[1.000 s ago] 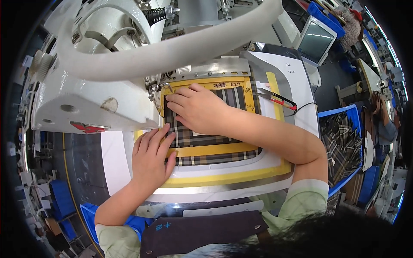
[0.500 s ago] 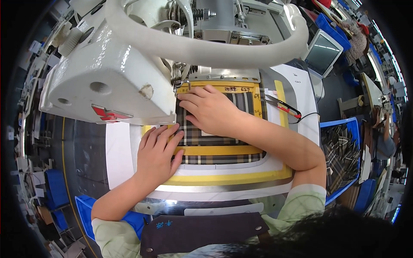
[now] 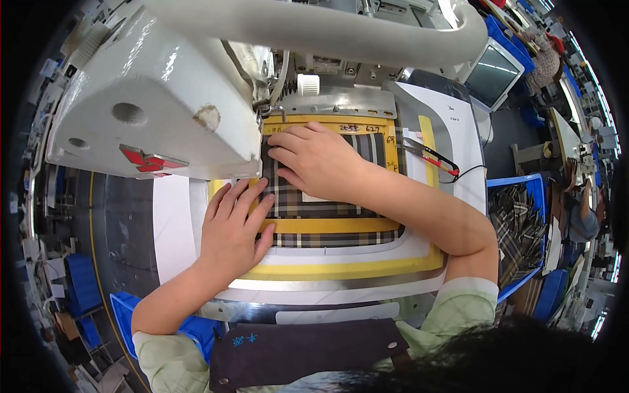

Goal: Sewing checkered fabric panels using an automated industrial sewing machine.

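Both hands are unclenched and laid palm-down, w/ nothing grasped. The R hand point(image 3: 318, 158) is spread over the plaid fabric point(image 3: 341, 209), its fingertips pointed twd the upper L corner of the yellow clamp frame point(image 3: 334, 226). The L hand point(image 3: 229, 229) is placed at the frame's lower L corner, w/ fingers slightly parted & laid across that side; how hard either hand is pressed can't be told. The fabric is held flat beneath the frame, seen inside it & also past its btm bar. A pale patch on the fabric is partly hidden by the R hand.

The white sewing machine head point(image 3: 164, 98) is positioned just L of & above the work, w/ the presser mechanism point(image 3: 275, 111) near the frame's upper L corner. A perforated metal bar point(image 3: 357, 103) is set along the frame's top edge. To the R, red-&-black thread snips point(image 3: 431, 156) are laid near a strip of yellow tape point(image 3: 429, 141). Farther R, plaid pieces point(image 3: 517, 226) are piled in a blue bin point(image 3: 542, 203), w/ a monitor point(image 3: 493, 69) mounted beyond.
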Action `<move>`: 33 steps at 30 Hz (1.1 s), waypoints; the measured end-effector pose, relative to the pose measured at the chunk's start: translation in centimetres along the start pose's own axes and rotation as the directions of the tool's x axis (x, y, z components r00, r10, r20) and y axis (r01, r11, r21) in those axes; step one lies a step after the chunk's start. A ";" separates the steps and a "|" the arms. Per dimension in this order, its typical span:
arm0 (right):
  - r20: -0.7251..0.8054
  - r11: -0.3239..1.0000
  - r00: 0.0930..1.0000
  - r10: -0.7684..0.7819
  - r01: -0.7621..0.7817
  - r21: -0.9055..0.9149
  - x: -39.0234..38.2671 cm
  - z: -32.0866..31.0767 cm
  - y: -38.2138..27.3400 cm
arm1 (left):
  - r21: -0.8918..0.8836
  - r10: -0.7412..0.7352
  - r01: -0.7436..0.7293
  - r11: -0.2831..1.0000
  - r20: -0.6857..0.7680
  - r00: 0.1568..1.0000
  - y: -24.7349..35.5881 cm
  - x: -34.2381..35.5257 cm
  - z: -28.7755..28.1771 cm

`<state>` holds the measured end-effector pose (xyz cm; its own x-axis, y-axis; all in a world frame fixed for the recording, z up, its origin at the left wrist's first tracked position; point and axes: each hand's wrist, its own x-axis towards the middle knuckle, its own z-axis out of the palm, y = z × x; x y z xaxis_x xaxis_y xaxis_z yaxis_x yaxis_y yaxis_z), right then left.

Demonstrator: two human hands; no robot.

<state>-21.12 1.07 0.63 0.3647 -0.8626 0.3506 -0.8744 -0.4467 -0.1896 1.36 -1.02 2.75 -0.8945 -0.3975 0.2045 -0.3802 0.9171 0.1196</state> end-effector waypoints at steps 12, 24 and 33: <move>-0.037 0.999 0.998 -0.041 0.040 -0.030 -0.9 0.3 -1.9 | -0.009 0.006 -0.005 1.000 0.056 0.998 0.8 -1.2 -0.6; -0.052 0.999 0.998 -0.022 0.024 0.032 -1.9 0.6 -3.3 | -0.011 0.018 -0.017 1.000 0.070 0.997 1.6 -2.6 -0.9; 0.004 0.994 0.997 0.075 -0.075 0.077 -3.2 -0.9 -3.1 | -0.139 0.040 -0.027 0.990 0.092 0.995 0.2 -1.4 -1.2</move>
<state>-19.85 5.44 0.92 0.2992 -0.8946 0.3319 -0.8720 -0.3975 -0.2856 2.83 -0.31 3.61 -0.9268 -0.3562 0.1190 -0.3197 0.9145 0.2477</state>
